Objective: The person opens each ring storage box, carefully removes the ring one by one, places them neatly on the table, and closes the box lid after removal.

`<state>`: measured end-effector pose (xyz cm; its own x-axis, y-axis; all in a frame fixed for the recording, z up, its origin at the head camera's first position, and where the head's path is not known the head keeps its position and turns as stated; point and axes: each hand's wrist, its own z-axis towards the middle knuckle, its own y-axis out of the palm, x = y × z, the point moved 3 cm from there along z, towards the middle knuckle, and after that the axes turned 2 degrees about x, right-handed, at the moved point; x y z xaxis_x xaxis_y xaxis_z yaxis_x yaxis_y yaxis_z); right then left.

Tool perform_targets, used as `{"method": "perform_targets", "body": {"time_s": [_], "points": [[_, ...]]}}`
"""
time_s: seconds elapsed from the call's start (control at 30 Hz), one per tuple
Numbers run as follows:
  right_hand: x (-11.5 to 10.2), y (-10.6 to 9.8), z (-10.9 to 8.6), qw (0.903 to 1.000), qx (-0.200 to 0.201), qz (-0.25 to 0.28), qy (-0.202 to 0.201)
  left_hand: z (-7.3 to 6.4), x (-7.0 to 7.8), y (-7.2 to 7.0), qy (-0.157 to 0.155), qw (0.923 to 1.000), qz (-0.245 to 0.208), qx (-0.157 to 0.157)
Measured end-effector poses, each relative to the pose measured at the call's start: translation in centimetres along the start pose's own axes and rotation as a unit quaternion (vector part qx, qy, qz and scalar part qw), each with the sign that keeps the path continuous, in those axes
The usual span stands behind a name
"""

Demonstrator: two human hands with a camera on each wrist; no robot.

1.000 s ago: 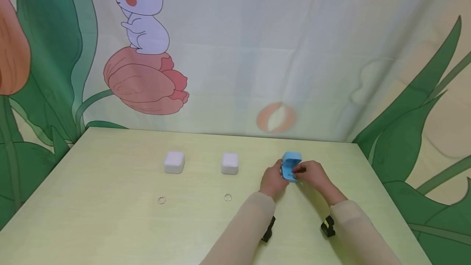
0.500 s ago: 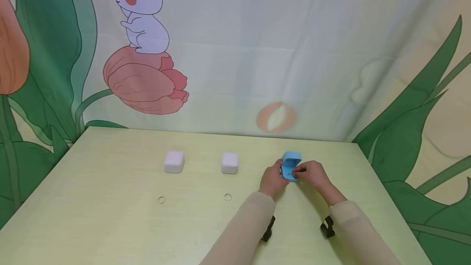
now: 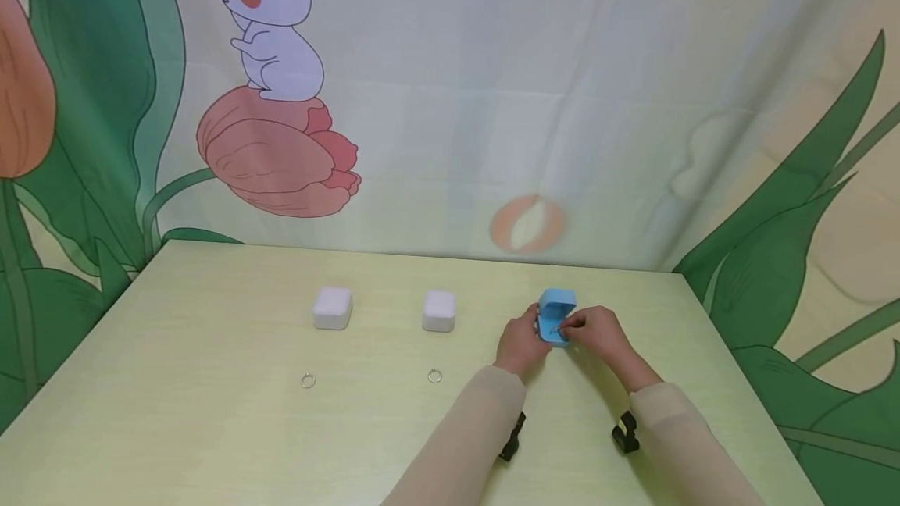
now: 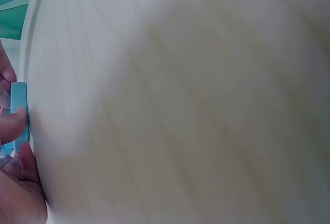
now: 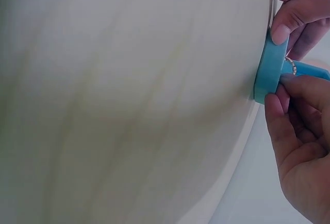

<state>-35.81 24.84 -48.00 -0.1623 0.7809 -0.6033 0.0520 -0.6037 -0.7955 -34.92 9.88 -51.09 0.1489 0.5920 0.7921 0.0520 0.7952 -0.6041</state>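
Toward the right of the table in the head view, a blue ring box (image 3: 558, 300) stands with its lid raised. My left hand (image 3: 521, 345) grips the box from its left side, and the right wrist view shows that thumb on the box's front wall. From the other side, my right hand (image 3: 598, 331) reaches into the box. Its thumb and fingertips pinch a ring (image 5: 294, 68), which stands up from the box in the right wrist view. How deep the ring sits in the cushion is hidden by the fingers.
Two closed white ring boxes (image 3: 333, 308) stand left of the blue one; the nearer of them is the middle box (image 3: 439, 311). In front of each lies a ring, one at left (image 3: 308, 381) and another ring (image 3: 434, 375) at centre. A printed cloth (image 3: 436, 100) hangs behind the table.
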Motion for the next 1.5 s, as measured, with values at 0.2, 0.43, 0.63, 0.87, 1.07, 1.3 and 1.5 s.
{"method": "perform_targets", "body": {"time_s": [0.2, 0.43, 0.63, 0.87, 1.07, 1.3, 1.5], "points": [[0.0, -0.1, 0.1, 1.0000, -0.002, 0.005, 0.002, -0.2, 0.1, -0.2, -0.004, 1.0000, 0.000, -0.001], [0.1, -0.1, -0.1, 0.9998, -0.002, 0.014, 0.017, -0.2, 0.1, -0.1, 0.003, 1.0000, 0.003, 0.000], [0.4, 0.0, 0.1, 0.9994, -0.002, 0.022, 0.027, -0.2, 0.0, -0.1, 0.010, 0.9999, 0.000, 0.004], [0.7, -0.1, 0.2, 0.9989, 0.001, 0.033, 0.034, -0.2, 0.2, -0.1, -0.001, 1.0000, -0.005, -0.003], [0.8, 0.0, 0.2, 0.9980, 0.001, 0.045, 0.043, 0.0, 0.2, -0.1, -0.008, 0.9999, -0.003, -0.006], [0.9, 0.1, 0.2, 0.9969, 0.002, 0.054, 0.057, 0.0, 0.1, -0.1, -0.015, 0.9998, 0.001, -0.011], [1.0, 0.0, 0.2, 0.9924, -0.003, 0.099, 0.074, -0.1, 0.2, -0.1, -0.014, 0.9998, 0.007, -0.009]]}}
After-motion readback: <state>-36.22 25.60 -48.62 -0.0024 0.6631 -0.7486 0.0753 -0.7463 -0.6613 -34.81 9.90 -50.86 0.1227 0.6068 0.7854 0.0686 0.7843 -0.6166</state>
